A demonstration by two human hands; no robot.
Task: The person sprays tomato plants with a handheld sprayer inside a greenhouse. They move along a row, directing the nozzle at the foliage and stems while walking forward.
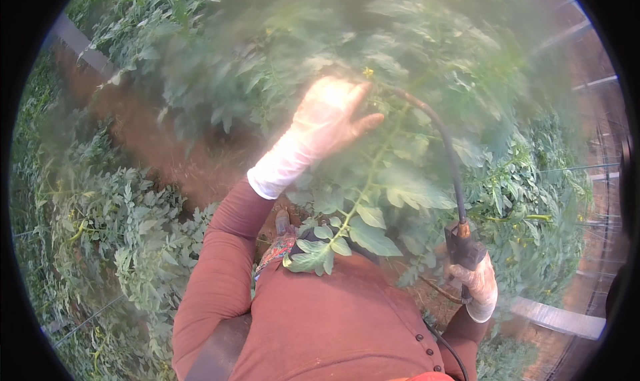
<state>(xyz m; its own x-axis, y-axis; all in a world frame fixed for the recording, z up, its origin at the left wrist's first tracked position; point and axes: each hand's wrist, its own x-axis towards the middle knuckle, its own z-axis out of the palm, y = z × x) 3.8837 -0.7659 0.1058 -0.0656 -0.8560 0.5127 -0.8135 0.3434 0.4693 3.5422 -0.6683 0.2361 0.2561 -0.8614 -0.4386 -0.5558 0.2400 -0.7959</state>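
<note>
My left hand [332, 113], in a thin whitish glove, reaches into the tomato foliage with thumb and forefinger apart. Its other fingertips are blurred, and whether they touch the plant cannot be told. Just beyond the forefinger is a yellow flower [368, 72]. Low on the right, my gloved right hand [480, 283] grips the black handle [461, 248] of a handheld powered tool. A curved dark wand [447, 136] rises from that handle and arcs left, its tip near the flower and lost in blur. Between my hands a leafy tomato stem [367, 186] hangs towards my torso.
Dense tomato plants [150, 251] stand on the left and ahead. Brown soil [200, 166] shows between rows. A dark cable [447, 343] runs beside my right arm. A pale flat bar [557, 317] lies at lower right, and a thin wire [575, 168] crosses the right side.
</note>
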